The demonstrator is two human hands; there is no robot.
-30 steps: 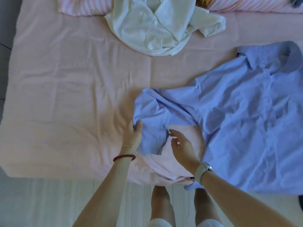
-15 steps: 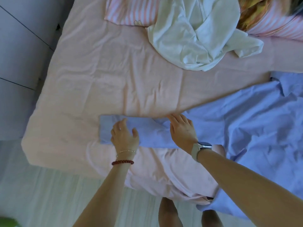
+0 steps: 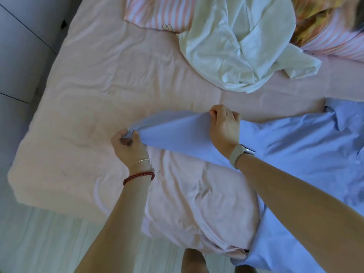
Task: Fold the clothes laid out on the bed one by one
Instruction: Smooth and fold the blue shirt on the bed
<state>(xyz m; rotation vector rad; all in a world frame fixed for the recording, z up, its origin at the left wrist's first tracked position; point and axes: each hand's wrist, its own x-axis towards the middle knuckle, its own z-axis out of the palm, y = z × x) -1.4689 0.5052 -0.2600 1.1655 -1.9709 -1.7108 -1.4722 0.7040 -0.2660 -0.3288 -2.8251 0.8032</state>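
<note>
Both hands, left (image 3: 129, 143), right (image 3: 224, 126), pinch blue shirt sleeve (image 3: 177, 133).

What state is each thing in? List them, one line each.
Blue shirt: unfolded, sleeve pulled taut between both hands.
White shirt: crumpled, unfolded, partly on the pillow.
Left hand: gripping the sleeve end.
Right hand: gripping the sleeve's upper edge.
Bed sheet: wrinkled.

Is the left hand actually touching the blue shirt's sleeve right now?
Touching. The head view shows the left hand with fingers curled around the bunched end of the blue shirt sleeve, pinching the fabric.
</note>
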